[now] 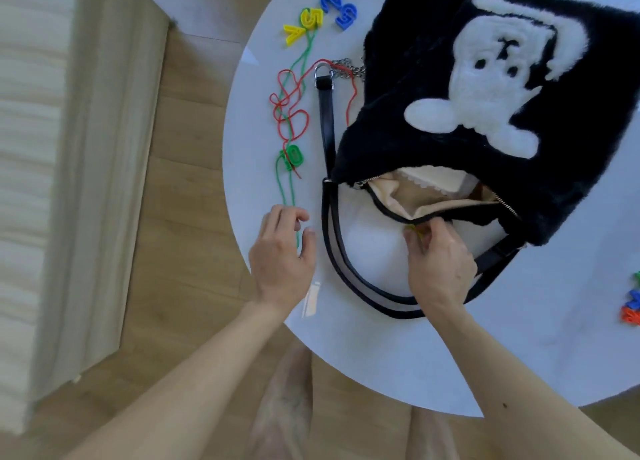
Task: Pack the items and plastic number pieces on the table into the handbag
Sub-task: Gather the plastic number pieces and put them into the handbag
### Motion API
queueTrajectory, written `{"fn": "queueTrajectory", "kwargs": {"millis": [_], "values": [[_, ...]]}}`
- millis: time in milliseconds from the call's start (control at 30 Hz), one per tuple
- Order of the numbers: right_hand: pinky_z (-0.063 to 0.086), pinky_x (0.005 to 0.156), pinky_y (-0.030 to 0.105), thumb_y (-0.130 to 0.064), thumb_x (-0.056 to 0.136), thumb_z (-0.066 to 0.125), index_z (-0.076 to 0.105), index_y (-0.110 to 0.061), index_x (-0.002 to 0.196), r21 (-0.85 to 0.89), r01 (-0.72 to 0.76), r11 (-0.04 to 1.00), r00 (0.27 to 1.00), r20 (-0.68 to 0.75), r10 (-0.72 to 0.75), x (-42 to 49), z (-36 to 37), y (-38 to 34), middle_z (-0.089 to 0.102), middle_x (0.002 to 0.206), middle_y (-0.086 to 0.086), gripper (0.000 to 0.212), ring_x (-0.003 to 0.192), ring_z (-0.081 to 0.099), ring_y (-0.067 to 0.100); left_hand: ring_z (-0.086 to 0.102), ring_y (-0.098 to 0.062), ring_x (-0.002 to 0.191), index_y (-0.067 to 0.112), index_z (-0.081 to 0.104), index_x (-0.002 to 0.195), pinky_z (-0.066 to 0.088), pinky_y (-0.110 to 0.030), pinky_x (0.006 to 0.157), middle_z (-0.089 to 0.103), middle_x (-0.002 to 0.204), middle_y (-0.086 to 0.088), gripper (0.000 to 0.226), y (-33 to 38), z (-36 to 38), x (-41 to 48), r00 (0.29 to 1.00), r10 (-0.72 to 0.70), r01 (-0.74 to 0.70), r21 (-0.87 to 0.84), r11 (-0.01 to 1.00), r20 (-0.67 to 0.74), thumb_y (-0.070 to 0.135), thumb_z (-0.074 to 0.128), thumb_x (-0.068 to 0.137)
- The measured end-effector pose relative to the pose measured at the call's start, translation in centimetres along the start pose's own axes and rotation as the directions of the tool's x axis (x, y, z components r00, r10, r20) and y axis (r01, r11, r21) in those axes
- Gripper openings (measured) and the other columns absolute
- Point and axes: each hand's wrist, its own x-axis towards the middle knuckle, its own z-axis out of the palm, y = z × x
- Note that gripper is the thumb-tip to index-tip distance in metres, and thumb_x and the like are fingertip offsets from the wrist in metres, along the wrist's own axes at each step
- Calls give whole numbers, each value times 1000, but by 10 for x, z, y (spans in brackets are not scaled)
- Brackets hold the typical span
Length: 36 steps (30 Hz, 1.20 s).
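The handbag (433, 79) is black plush, long-piled and matt, with a white fleecy bear patch (485, 89). Its lining (415, 196) is smooth cream cloth. The zipper teeth (507, 205) and the chain (349, 66) are bright metal, and the strap (327, 120) looks like glossy black leather. The number pieces (343, 13) at far left are shiny hard plastic. The yellow piece (415, 229) pinched by the right hand (440, 262) is too small to judge. The table (381, 355) is smooth matt white; the floor (180, 182) is pale grained wood.

Open handbag (450, 79), right hand (438, 262) pinching yellow piece (415, 230) at its mouth, left hand (282, 255) loosely curled
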Motion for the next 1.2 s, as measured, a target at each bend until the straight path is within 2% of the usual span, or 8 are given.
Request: {"fn": "queueTrajectory", "kwargs": {"millis": [200, 367, 533, 733, 933, 1033, 1133, 1200], "values": [[33, 55, 20, -32, 95, 65, 59, -22, 89, 158, 158, 975, 981, 90, -174, -44, -17, -28, 46, 75, -19, 13, 69, 49, 1, 51, -18, 78, 10, 50, 126, 36, -31, 62, 54, 96, 0, 49, -37, -4, 39, 979, -189, 183, 83, 980, 73, 37, 67, 90], [40, 61, 27, -31, 91, 69, 61, -19, 86, 194, 401, 895, 909, 41, -416, -19, -17, -103, 47, 90, -11, 14, 80, 45, 6, 62, -34, 74, 12, 58, 104, 48, -41, 58, 61, 93, -5, 23, -43, 0, 63, 993, -90, 77, 151, 986, 81, 31, 62, 92], [45, 90, 41, -32, 81, 77, 68, -15, 84, -29, 666, 745, 743, 113, -660, 53, 7, -181, 53, 128, 7, 19, 118, 50, 29, 50, -33, 58, 12, 50, 78, 25, -33, 47, 48, 81, -4, 21, -41, 1, 70, 991, -100, 71, 279, 958, 92, 20, 52, 97], [29, 112, 43, -32, 83, 75, 65, -17, 93, -186, 834, 520, 541, 462, -702, 105, 36, -218, 22, 162, 13, 20, 152, 14, 30, 49, -22, 60, 13, 50, 79, 25, -30, 42, 48, 76, -2, 19, -44, -2, 67, 996, -44, 23, 246, 969, 78, 17, 67, 87], [45, 94, 42, -38, 76, 80, 50, -11, 115, -172, 791, 588, 605, 367, -707, 112, 42, -220, 43, 136, 12, 56, 120, 43, 32, 59, -22, 73, 14, 56, 108, 39, -33, 45, 60, 91, 0, 28, -50, -8, 67, 992, -30, 9, 169, 986, 124, 18, 71, 85], [55, 75, 44, -26, 84, 74, 55, -8, 119, -186, 784, 592, 618, 313, -721, 102, 49, -216, 48, 123, 14, 44, 115, 45, 33, 61, -27, 69, 14, 55, 106, 39, -35, 48, 60, 93, -3, 27, -55, -10, 72, 985, -39, 16, 137, 990, 169, 5, 68, 84], [54, 56, 47, -15, 90, 66, 58, -6, 101, -176, 793, 583, 608, 294, -737, 87, 59, -210, 51, 107, 12, 17, 104, 50, 33, 58, -33, 63, 11, 55, 99, 41, -40, 51, 58, 93, -6, 17, -62, -13, 77, 981, -41, 32, 48, 998, 188, 2, 61, 87], [49, 55, 43, -12, 90, 64, 58, -6, 93, -136, 774, 618, 627, 301, -719, 78, 62, -207, 52, 98, 10, 9, 96, 51, 32, 56, -33, 59, 10, 56, 95, 35, -37, 51, 57, 88, -7, 17, -62, -14, 77, 986, -37, 34, 20, 999, 165, -1, 62, 84]]}}
